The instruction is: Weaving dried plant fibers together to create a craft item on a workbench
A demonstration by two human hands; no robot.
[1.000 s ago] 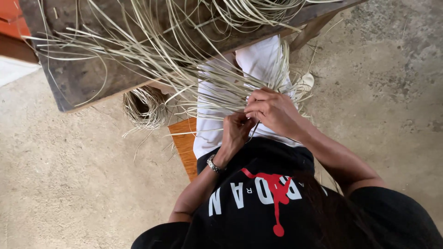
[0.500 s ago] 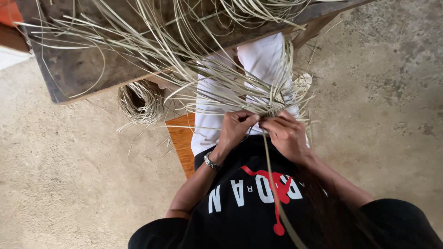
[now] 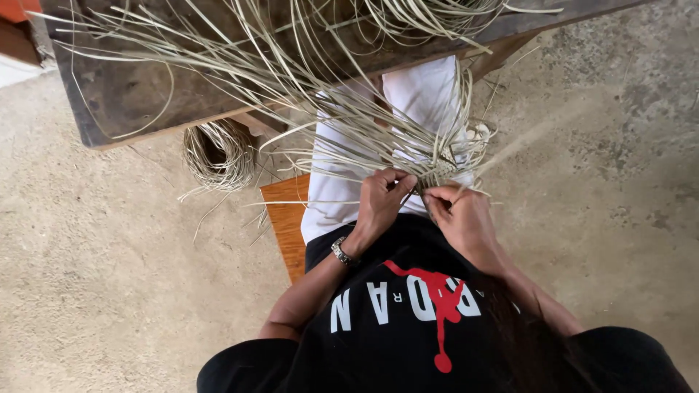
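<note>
Weave: woven knot (image 3: pixel 439 175) at 12 o'clock of both hands, strands (image 3: pixel 291 80) fanning toward 11.
Left hand (image 3: pixel 378 204): pinching strands.
Right hand (image 3: pixel 460 218): pinching knot, nearer.

**Count on the floor**

2 hands: left hand (image 3: pixel 378 200), right hand (image 3: pixel 462 218). 1 woven piece (image 3: pixel 437 173). 1 bracelet (image 3: pixel 341 252). 1 coiled bundle (image 3: pixel 218 153). 1 wooden table (image 3: pixel 124 102). 1 stool (image 3: pixel 285 218). Loose straw strips (image 3: pixel 306 80): too many to count.

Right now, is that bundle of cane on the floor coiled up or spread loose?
Coiled: the cane bundle sits as a round ring on the floor, with stray ends trailing.
</note>
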